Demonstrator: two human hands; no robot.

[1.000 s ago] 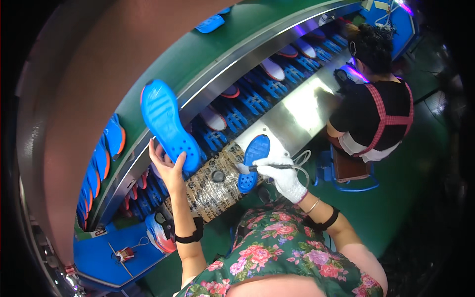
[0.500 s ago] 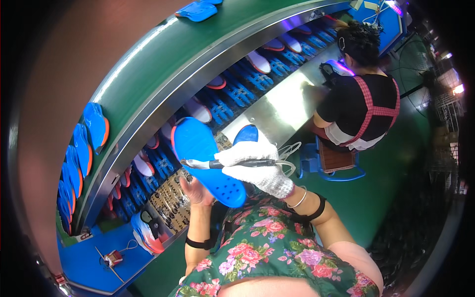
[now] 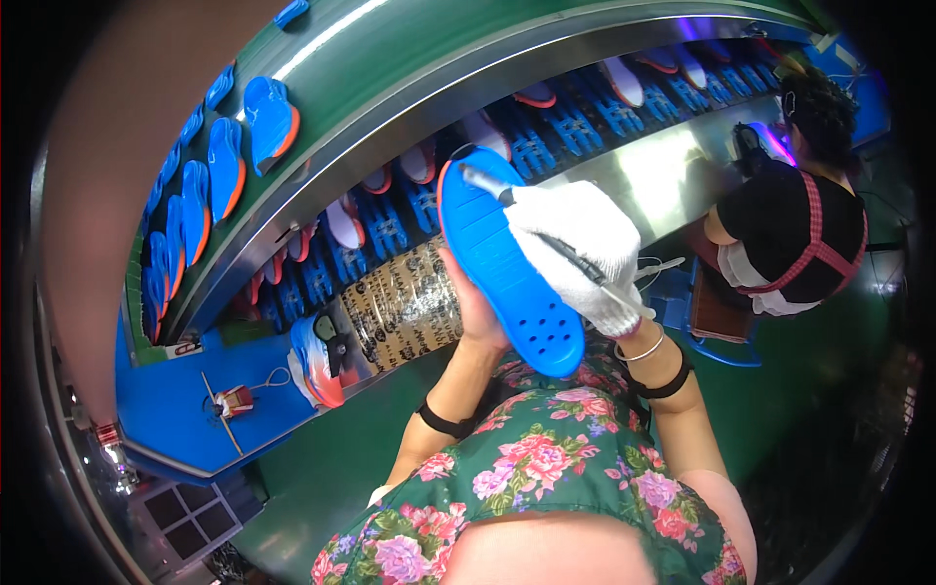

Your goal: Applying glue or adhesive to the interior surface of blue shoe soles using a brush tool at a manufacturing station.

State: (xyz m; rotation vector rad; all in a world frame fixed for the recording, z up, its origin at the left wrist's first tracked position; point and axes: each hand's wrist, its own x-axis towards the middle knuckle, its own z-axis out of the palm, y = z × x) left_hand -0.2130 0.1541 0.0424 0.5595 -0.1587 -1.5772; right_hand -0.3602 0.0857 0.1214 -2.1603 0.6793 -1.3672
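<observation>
A blue insole with a red-orange edge and a group of small holes at its near end is held up before me. My bare left hand is closed on its left edge, with most of the fingers hidden underneath. My right hand, in a white knitted glove, grips a corded pen-like tool with a dark handle and a pale flat tip. The tip is over the far end of the insole; whether it touches cannot be made out. A pale cable trails from the tool past my right wrist.
Several blue insoles lie on the green conveyor belt. Below its metal side, soles sit among blue holders. Taped brown cardboard lies near my left hand, beside stacked insoles and a blue table. A co-worker sits at right.
The tool's tip has moved from the insole's left edge up to its far end. The insole and both hands sit further right in view, and the surroundings have shifted and turned.
</observation>
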